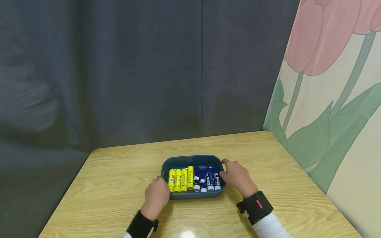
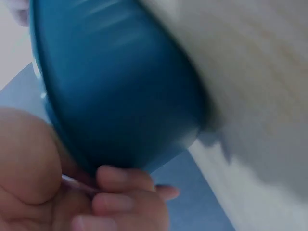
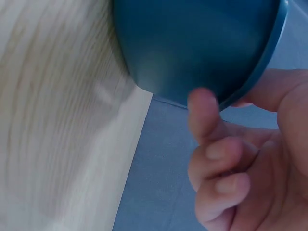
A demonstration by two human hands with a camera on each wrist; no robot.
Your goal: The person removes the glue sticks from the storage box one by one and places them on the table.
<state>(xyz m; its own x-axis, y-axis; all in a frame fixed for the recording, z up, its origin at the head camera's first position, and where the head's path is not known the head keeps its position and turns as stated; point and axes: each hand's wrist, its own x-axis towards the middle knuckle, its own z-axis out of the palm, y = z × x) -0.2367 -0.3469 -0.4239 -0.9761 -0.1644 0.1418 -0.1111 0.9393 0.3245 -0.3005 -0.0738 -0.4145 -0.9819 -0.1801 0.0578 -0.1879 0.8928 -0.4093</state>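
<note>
A dark blue-green plastic basin (image 1: 196, 195) with rounded corners sits near the middle of the table in the head view. Side by side in it lie several yellow glue sticks (image 1: 184, 181) on the left and several dark blue ones with white ends (image 1: 209, 180) on the right. My left hand (image 1: 157, 193) grips the left end of the rim, its fingers (image 2: 115, 204) curled against the outer wall in the left wrist view. At the right end, my right hand (image 1: 238, 177) pinches the rim between thumb and forefinger, as the right wrist view shows.
The light wood-grain table (image 1: 119, 185) reaches back to a dark grey curtain (image 1: 148, 72). To the right stands a wall (image 1: 351, 158) painted with pink tulips. Black straps with cameras (image 1: 256, 206) circle both wrists.
</note>
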